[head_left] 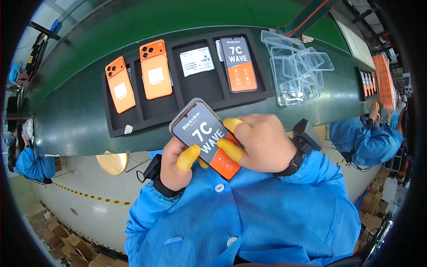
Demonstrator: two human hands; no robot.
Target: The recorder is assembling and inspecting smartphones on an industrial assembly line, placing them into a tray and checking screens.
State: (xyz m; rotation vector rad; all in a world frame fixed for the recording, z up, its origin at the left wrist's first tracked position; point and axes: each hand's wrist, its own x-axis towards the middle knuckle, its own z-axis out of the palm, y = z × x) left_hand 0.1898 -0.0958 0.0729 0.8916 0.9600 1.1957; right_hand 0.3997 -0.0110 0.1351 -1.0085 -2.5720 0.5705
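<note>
Between my two hands is a smartphone, screen side up and tilted, its front grey above and orange below. A pale, see-through rim shows round its upper end, like a clear case. My left hand grips the lower left edge, its yellow-cotted thumb against the side. On the right edge, my right hand is closed with yellow finger cots on thumb and forefinger, both pressing the phone. The fingers beneath it are mostly hidden.
A black foam tray on the green bench holds two orange phones back up, a white label and another phone face up. Clear plastic cases lie piled to its right. Co-workers in blue sit at both sides.
</note>
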